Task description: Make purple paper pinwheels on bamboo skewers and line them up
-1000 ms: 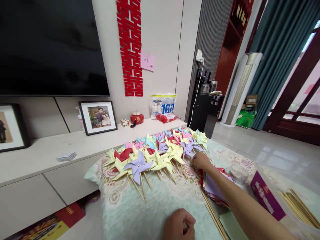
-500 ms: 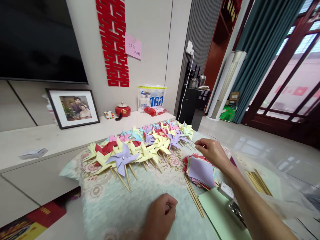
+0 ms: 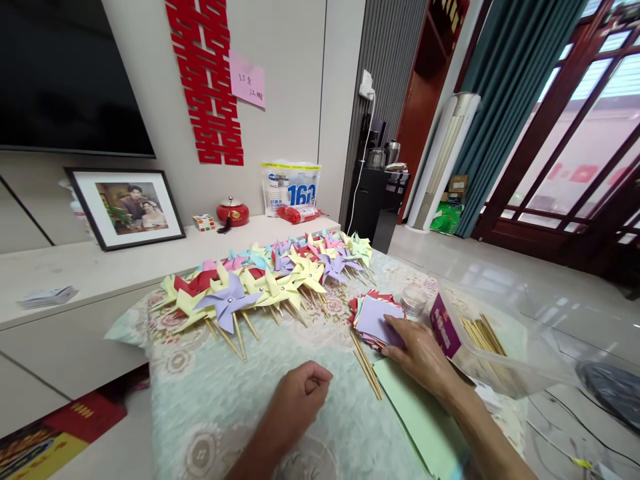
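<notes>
Paper stack (image 3: 376, 321) sits at two o'clock from the left hand (image 3: 303, 393), presumably for easy reach, right hand (image 3: 417, 348) touching its purple top sheet (image 3: 373, 312), pinch uncertain; left grip loosely curled, contents, if any, hidden.

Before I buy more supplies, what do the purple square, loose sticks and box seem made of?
Purple square: probably matte paper; flat, no shine. Loose sticks: bamboo or wood, likely unpainted; tan. Box: apparently clear, smooth plastic; sticks inside show through.
</notes>
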Demonstrator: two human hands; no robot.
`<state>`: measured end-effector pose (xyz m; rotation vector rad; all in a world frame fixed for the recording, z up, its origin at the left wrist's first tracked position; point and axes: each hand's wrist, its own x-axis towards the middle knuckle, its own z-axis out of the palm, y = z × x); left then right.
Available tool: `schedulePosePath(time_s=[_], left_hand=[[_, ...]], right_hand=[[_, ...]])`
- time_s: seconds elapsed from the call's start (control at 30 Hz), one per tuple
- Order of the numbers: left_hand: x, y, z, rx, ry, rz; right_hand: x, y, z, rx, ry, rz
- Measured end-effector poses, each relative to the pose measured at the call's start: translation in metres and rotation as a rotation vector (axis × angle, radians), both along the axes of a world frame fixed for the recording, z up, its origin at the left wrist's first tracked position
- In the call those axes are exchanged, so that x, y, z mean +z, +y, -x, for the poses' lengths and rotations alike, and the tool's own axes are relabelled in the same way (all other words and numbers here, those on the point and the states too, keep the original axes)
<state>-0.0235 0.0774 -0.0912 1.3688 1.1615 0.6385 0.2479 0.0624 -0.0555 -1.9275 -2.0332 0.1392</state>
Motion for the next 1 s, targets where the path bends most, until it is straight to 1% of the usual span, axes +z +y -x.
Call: schedulePosePath(time_s=[0.17,0.27,0.5,0.67,0.83,1.0], left_hand=[[0.010,-0.003,0.004,0.005,-0.064,0.027],[0.013,-0.003,0.006,0.027,-0.082,0.028],[0.010,-0.003,0.006,0.051,-0.124,0.040],[0.009,-0.004,0.007,0.046,-0.126,0.045],[0.005,-0.003,0.007,0.032,-0.119,0.025],[0.003,-0.004,0.007,0.031,-0.100,0.008]], right_hand=[[-0.002,0.000,0.000,0.002,-0.002,0.002],[-0.002,0.001,0.001,-0.004,-0.017,0.001],[0.000,0.003,0.004,-0.033,-0.050,-0.014],[-0.004,0.005,0.003,-0.024,-0.072,-0.040],[-0.009,0.005,0.004,-0.017,-0.107,-0.106],[-0.015,0.005,0.007,-0.047,-0.148,-0.241]])
